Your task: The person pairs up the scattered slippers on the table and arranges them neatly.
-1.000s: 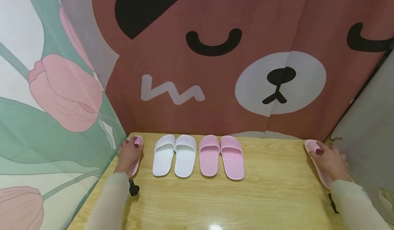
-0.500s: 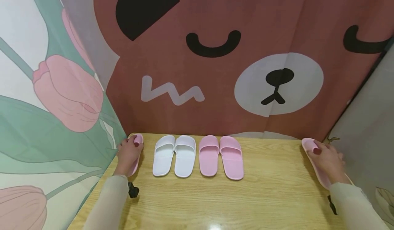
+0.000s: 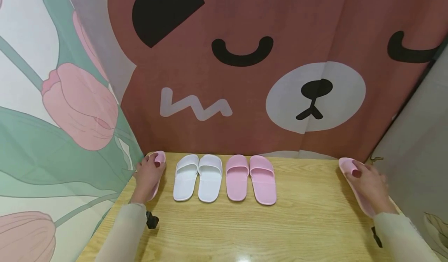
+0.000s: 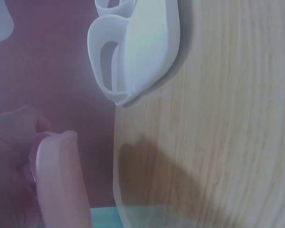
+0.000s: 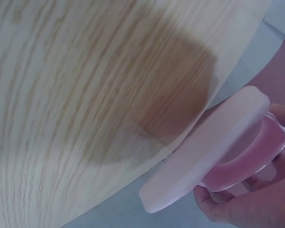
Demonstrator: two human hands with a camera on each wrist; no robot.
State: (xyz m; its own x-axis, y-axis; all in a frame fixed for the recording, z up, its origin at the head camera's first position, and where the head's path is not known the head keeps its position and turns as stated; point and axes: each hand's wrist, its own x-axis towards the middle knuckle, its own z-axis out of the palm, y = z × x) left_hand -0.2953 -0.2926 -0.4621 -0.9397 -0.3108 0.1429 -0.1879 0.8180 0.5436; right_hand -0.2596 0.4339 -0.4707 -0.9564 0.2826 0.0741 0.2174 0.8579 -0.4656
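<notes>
My left hand (image 3: pixel 149 176) grips a pink slipper (image 3: pixel 161 155) at the table's far left corner. In the left wrist view this pink slipper (image 4: pixel 61 180) is held above the wood, which carries a dark shadow. At the right edge my right hand (image 3: pixel 371 182) holds another pink slipper (image 3: pixel 346 166) by its strap. The right wrist view shows that pink slipper (image 5: pixel 206 149) tilted on its side, with fingers (image 5: pixel 211 206) around the strap. Between the hands stand a white slipper pair (image 3: pixel 197 188) and a pink slipper pair (image 3: pixel 250 172), toes to the back.
The wooden table (image 3: pixel 224 231) ends at a hanging cloth (image 3: pixel 245 129) with a bear print. A tulip-print cloth (image 3: pixel 80 106) borders the left side, and a grey cloth (image 3: pixel 420 137) the right. A small hook-like piece (image 3: pixel 377 159) shows at the back right corner.
Both hands have shifted slightly inward with their pink slippers, the right one leftward and the left one a little rightward. The white and pink pairs have stayed in place; the head view has shifted slightly.
</notes>
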